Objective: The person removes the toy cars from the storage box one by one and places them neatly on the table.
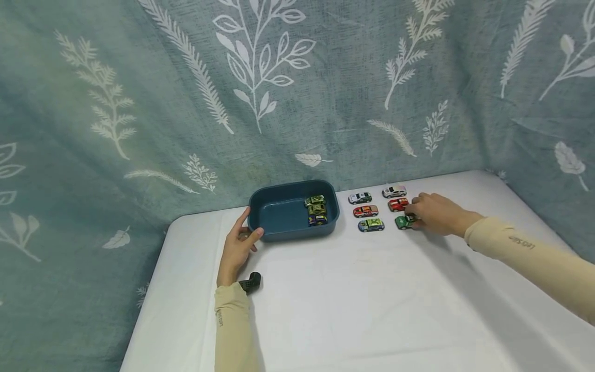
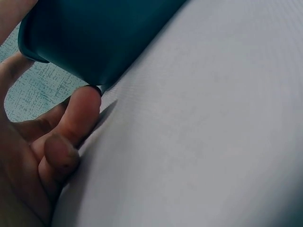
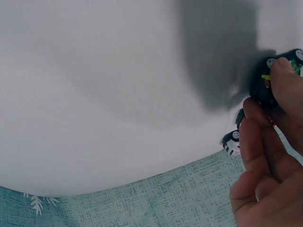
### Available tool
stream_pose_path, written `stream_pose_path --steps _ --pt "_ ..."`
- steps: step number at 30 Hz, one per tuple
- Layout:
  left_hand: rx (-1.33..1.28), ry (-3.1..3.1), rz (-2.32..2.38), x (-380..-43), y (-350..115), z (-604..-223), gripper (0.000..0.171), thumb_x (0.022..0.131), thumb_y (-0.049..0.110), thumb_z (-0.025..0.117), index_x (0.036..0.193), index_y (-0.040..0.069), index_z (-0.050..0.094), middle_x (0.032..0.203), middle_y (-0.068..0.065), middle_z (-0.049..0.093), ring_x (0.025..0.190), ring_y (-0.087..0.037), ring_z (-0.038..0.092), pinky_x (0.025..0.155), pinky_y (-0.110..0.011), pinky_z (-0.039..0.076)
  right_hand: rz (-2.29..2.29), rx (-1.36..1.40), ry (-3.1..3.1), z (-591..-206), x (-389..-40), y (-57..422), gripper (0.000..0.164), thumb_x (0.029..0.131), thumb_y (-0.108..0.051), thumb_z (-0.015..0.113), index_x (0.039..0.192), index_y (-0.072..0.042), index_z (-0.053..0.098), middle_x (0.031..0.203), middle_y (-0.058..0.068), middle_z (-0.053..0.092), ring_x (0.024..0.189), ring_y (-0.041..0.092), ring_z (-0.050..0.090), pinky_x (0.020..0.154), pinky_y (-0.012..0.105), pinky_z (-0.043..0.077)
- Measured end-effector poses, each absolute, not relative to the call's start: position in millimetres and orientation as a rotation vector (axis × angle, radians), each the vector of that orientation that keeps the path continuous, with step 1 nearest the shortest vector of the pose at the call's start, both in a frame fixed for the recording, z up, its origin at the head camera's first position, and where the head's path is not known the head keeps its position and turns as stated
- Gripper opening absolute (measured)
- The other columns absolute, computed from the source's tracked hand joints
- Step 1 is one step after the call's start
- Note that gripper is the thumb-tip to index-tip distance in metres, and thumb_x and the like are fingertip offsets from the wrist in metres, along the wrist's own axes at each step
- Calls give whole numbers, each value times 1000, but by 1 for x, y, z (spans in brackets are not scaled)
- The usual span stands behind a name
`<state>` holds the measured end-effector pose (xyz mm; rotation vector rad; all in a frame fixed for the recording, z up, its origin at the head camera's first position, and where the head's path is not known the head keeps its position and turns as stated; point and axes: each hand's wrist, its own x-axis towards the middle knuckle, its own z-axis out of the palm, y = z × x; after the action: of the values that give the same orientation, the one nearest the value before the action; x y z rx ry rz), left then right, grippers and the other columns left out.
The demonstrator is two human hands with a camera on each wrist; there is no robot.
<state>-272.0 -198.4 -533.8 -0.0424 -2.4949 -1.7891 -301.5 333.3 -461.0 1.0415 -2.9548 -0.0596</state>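
My left hand (image 1: 236, 251) holds the near left corner of a dark blue-green bin (image 1: 291, 237), thumb at the front wall and fingers along the left end. Inside, at the right end, lie several toy cars, among them a yellow-green one (image 1: 317, 209) and a dark blue one (image 1: 318, 220). At the right, my right hand (image 1: 434, 211) pinches a green toy car (image 1: 402, 222) between thumb and fingers, low at the table. Part of this car is hidden by the fingers. Just beyond it are a red toy car (image 1: 397, 204) and a white-pink toy car (image 1: 394, 191).
Between bin and right hand stand a silver toy car (image 1: 360, 198), a red-orange one (image 1: 365, 211) and a blue-green one (image 1: 371, 225) in a column. A white cloth (image 1: 344, 299) covers the table. A patterned teal curtain (image 1: 344, 93) hangs along the back edge.
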Motion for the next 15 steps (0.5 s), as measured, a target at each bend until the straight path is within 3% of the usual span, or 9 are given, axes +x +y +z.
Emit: stream_pose_path --steps 5,15 --pt "-36 -2498 -1780 -271 -200 -535 75 98 39 79 163 42 41 114 -20 63 63 -22 62 61 -29 49 -30 1051 -2923 -464 -302 334 28 80 -18 93 101 -8 76 90 8 69 83 30 64 77 54 56" --pt "-30 -2502 -1788 -272 -200 -533 74 98 39 79 162 44 42 116 -20 62 65 -21 62 61 -29 49 -10 974 -2989 -455 -304 331 44 82 -23 93 120 -9 77 108 14 75 99 37 68 82 59 55"
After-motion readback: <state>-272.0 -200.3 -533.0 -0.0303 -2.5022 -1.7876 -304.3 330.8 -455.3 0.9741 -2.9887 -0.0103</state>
